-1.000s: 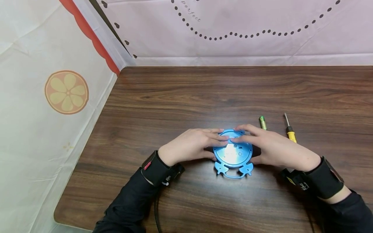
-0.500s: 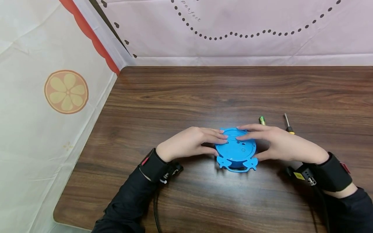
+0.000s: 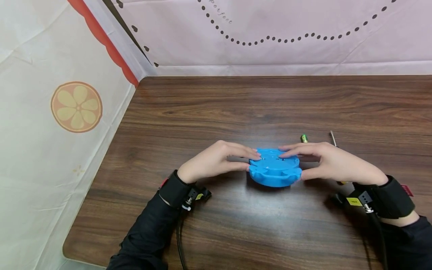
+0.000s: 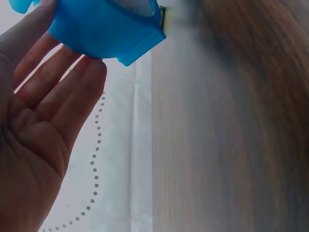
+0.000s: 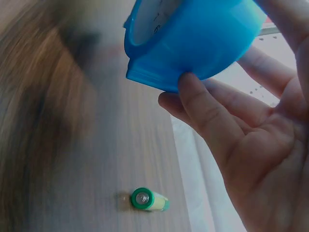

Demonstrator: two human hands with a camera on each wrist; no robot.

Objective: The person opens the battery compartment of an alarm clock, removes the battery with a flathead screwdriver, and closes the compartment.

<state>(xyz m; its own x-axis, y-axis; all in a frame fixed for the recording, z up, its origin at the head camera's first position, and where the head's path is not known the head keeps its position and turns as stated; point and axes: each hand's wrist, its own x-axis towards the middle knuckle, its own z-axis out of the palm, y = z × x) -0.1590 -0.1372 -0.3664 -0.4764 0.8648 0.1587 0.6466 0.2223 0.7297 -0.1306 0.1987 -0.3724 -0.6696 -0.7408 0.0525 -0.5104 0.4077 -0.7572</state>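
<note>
A round blue plastic alarm clock (image 3: pixel 274 176) is held up off the table between both hands, its back towards the head camera and tilted. My left hand (image 3: pixel 216 159) grips its left side, thumb near the lower edge and fingers on the back. On the opposite side, my right hand (image 3: pixel 325 161) holds the rim the same way. Part of a white dial with dark marks shows on the clock (image 5: pixel 207 43) in the right wrist view. From the left wrist, the blue casing (image 4: pixel 106 31) appears above the fingers.
A green battery (image 3: pixel 304 138) lies behind the right hand. Next to it, a screwdriver (image 3: pixel 333 138) with a yellow handle is mostly hidden by that hand and wrist. White printed sheets (image 3: pixel 270 56) border the wooden table (image 3: pixel 189 112) at the back and left.
Both hands have tipped the alarm clock so its bottom side turns towards the head camera, and it is raised. The right hand has shifted slightly right, covering more of the screwdriver.
</note>
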